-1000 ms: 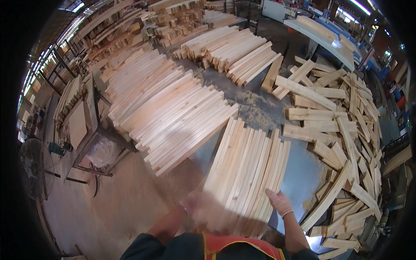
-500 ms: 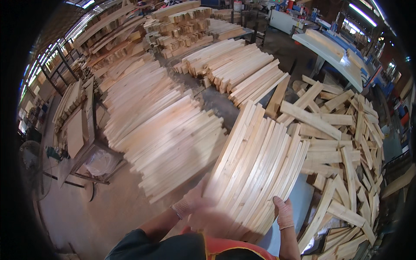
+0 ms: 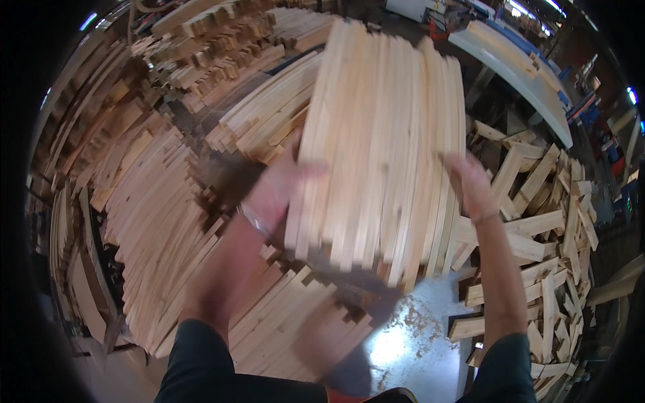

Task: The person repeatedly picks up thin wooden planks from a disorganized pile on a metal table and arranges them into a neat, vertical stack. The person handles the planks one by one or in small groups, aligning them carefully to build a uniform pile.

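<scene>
A broad bundle of pale wooden slats (image 3: pixel 379 148) is clasped between my hands, raised in front of me with the slats side by side. My left hand (image 3: pixel 279 188) grips its left edge, thumb lying over the face. At the right edge my right hand (image 3: pixel 470 185) presses in from the side, its fingers partly hidden behind the wood. Both hands are somewhat blurred. Beneath the bundle's lower end shows a shiny metal tabletop (image 3: pixel 423 342) sprinkled with sawdust.
Rows of stacked slats (image 3: pixel 154 228) lie to the left, with another row (image 3: pixel 269 107) behind the bundle. A jumbled heap of offcuts (image 3: pixel 537 242) fills the right side. Far right stands a pale machine table (image 3: pixel 517 74); more timber stacks (image 3: pixel 201 54) rise at the back left.
The slat bundle has been lifted from close to my body and carried forward, both hands moving with it. My view has turned, and the tabletop below is now more exposed.
</scene>
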A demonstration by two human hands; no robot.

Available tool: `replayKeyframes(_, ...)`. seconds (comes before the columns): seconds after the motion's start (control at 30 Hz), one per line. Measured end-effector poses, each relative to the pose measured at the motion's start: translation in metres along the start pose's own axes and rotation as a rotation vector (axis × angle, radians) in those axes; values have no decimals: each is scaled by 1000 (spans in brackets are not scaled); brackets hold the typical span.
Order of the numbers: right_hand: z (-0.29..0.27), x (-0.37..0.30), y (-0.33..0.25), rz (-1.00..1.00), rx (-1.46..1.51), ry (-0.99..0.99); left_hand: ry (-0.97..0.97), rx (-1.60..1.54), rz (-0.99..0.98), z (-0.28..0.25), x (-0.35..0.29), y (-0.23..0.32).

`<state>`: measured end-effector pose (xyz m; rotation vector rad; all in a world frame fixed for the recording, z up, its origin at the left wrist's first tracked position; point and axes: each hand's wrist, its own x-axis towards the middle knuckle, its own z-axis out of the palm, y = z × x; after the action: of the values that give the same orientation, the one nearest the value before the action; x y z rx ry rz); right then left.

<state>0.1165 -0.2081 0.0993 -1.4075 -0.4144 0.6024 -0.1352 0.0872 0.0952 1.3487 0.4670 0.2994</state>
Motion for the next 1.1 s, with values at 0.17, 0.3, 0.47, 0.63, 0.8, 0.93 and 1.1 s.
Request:
replayKeyframes(0.17,23,108,40,-27,-34,57,43,796,75,-35,128,31)
replayKeyframes(0.3,11,100,54,12,369,-85,-1,946,-33,-40,133,50)
replayKeyframes(0.47,-37,-17,102,-56,233,50,95,814,294,-49,101,17)
replayKeyframes(0.63,-87,-236,120,89,-101,233,112,1440,239,-21,67,22)
replayKeyframes(0.8,-146,-405,110,126,-764,478,39,1054,322,-153,79,-8)
replayKeyframes(0.93,-235,-500,109,111,-1112,520,115,1438,251,-138,31,12)
replayKeyframes(1.1,-192,-565,122,483,-1471,-148,98,1730,240,91,-151,-4)
